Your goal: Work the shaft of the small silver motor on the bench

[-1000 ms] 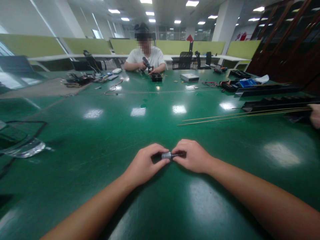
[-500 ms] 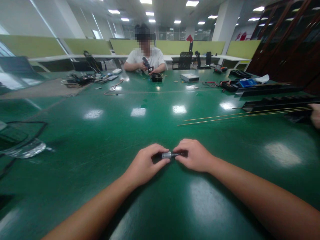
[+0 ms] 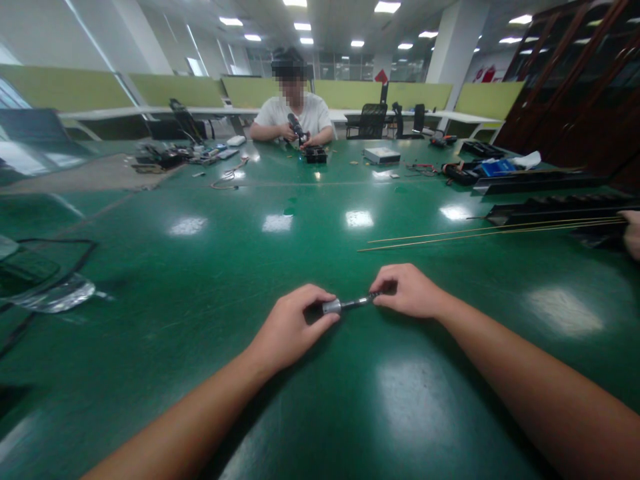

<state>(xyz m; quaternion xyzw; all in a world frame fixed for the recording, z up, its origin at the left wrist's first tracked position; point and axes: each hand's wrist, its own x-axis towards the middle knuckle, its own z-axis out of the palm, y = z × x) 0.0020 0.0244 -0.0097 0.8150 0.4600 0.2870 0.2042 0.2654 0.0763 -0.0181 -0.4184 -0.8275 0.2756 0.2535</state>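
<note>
The small silver tool (image 3: 332, 306) sits low over the green tabletop (image 3: 240, 250), its body pinched between the left hand's (image 3: 293, 323) thumb and fingers; the right hand's (image 3: 407, 290) fingertips nip the dark tip of its thin shaft. Green surface stretches ahead of both sets of fingers, up to two thin rods (image 3: 430, 238) beyond the right ones, someone else's hand (image 3: 633, 233) at their far end. Well left of the left fingers sits a clear container (image 3: 57, 293); I can't make out its contents.
</note>
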